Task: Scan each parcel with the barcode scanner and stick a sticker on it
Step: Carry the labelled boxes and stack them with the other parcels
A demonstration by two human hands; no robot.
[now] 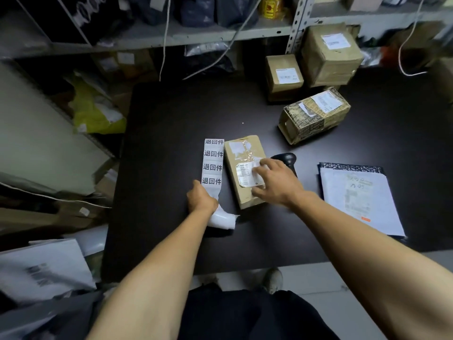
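A small brown cardboard parcel with a barcode label lies in the middle of the dark table. My right hand rests on its near end, fingers spread flat over the label. My left hand grips the lower end of a white sticker strip printed with black characters, which lies just left of the parcel. The strip's bare backing curls out below my wrist. A black barcode scanner lies right of the parcel, partly hidden behind my right hand.
A patterned box lies at the right back, with two brown boxes behind it. A white mailer bag lies at the right. Metal shelving with parcels and hanging cables rises behind and to the left.
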